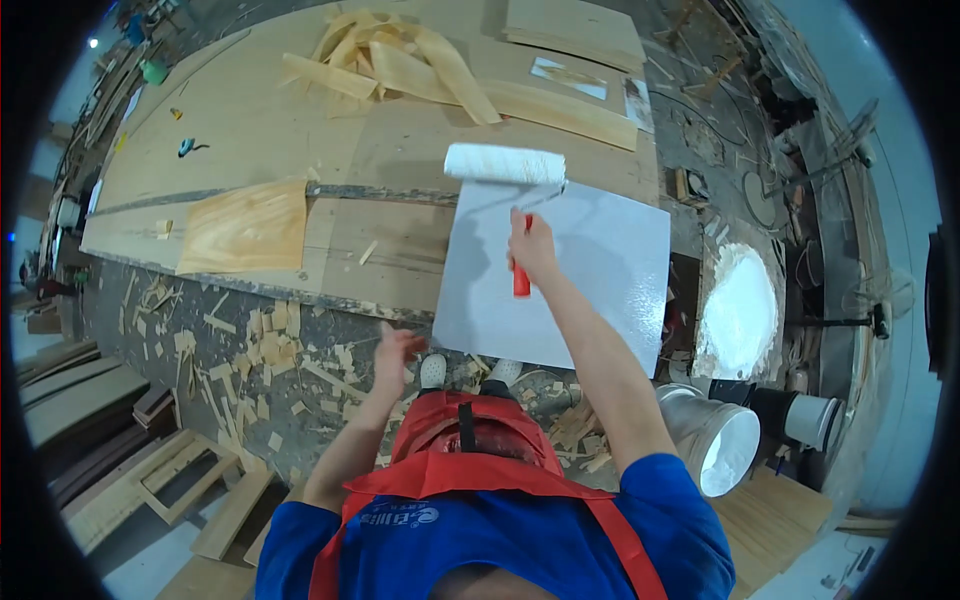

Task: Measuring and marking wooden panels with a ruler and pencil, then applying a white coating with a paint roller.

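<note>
Right arm extended forward toward 12 o'clock, elbow nearly straight, forearm bare below a blue short sleeve. Right hand (531,245) clenched in a full fist, knuckles up. Left arm bent at the elbow, forearm angled toward 1 o'clock. Left hand (397,350) free, fingers loosely spread, palm down, wrist slightly dropped.

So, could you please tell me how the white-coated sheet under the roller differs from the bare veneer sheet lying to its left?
The white-coated sheet is glossy white all over, while the bare veneer sheet shows tan wood grain. The white-coated sheet is larger and overhangs the workbench edge; the bare veneer sheet lies wholly on it. The paint roller, held by the right hand, rests at the coated sheet's far edge; nothing touches the veneer. Both lie flat.
</note>
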`<move>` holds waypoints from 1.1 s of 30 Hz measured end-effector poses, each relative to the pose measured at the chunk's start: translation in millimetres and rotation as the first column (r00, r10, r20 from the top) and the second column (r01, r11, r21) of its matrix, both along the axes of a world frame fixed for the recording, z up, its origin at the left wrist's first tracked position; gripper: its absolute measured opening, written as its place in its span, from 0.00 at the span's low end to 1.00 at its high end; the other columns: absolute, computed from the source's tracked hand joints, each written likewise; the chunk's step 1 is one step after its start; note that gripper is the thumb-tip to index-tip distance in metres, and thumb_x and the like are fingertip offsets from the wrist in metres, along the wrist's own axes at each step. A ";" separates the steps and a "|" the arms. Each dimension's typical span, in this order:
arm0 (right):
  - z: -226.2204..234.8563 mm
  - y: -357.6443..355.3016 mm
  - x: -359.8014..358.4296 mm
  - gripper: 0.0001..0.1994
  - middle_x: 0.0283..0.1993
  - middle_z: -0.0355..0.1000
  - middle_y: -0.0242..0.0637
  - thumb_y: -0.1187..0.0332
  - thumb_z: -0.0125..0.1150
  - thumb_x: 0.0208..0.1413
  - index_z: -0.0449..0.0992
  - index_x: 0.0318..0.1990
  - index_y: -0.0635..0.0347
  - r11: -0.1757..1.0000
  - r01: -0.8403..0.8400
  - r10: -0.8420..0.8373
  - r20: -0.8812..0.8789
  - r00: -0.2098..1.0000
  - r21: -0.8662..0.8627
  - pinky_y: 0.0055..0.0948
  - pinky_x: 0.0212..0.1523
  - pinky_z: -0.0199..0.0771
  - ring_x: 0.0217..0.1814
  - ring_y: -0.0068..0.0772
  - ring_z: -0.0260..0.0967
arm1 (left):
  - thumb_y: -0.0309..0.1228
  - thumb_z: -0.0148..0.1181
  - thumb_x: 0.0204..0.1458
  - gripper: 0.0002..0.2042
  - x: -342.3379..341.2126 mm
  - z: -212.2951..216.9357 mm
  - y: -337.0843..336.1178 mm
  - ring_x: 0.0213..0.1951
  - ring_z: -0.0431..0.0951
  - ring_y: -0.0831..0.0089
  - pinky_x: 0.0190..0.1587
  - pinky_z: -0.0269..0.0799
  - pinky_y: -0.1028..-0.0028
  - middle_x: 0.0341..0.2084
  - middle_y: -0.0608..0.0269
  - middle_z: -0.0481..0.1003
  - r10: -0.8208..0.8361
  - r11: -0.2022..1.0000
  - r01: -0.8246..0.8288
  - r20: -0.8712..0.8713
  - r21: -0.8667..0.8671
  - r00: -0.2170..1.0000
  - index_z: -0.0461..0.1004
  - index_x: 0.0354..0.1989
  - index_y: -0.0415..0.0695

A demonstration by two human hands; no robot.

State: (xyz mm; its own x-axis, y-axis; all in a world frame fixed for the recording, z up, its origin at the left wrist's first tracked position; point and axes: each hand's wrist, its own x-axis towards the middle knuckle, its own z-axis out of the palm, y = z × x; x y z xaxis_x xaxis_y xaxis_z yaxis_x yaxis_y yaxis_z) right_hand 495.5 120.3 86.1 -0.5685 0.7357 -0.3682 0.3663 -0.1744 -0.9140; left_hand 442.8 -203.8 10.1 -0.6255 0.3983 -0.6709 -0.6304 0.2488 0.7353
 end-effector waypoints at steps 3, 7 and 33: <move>-10.7 -1.6 -49.2 0.21 0.20 0.63 0.37 0.53 0.49 0.69 0.66 0.37 0.68 0.996 0.075 -0.075 0.007 0.997 -0.038 0.36 0.13 0.68 0.13 0.32 0.64 | 0.63 0.28 0.67 0.41 3.5 -16.6 -24.2 0.49 0.79 0.58 0.49 0.70 0.65 0.49 0.44 0.78 0.002 0.987 -0.035 0.207 0.156 0.978 0.68 0.56 0.31; -29.6 -52.7 -31.8 0.24 0.23 0.72 0.51 0.53 0.47 0.70 0.68 0.37 0.72 0.992 -0.003 -0.016 0.154 0.988 0.122 0.44 0.20 0.73 0.18 0.46 0.74 | 0.67 0.26 0.65 0.44 -10.4 -35.8 -40.8 0.54 0.77 0.54 0.54 0.69 0.62 0.53 0.42 0.76 -0.067 0.909 -0.119 0.421 0.400 0.904 0.64 0.60 0.31; 68.9 -179.6 332.4 0.20 0.38 0.70 0.31 0.63 0.63 0.65 0.71 0.59 0.64 0.910 -0.018 -0.063 0.179 0.982 0.415 0.29 0.39 0.68 0.38 0.26 0.64 | 0.74 0.32 0.58 0.47 1.0 -71.7 -42.7 0.49 0.80 0.53 0.49 0.74 0.60 0.50 0.44 0.79 -0.211 0.855 -0.109 0.532 0.507 0.820 0.62 0.64 0.36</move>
State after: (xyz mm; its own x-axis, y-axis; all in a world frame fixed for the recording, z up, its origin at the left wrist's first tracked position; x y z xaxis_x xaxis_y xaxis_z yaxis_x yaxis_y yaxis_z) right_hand 827.9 -59.3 155.0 -0.5016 0.8560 -0.1246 0.5350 0.1938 -0.8223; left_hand 443.8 -246.5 -61.6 -0.1796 0.7901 -0.5861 -0.9571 -0.0028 0.2896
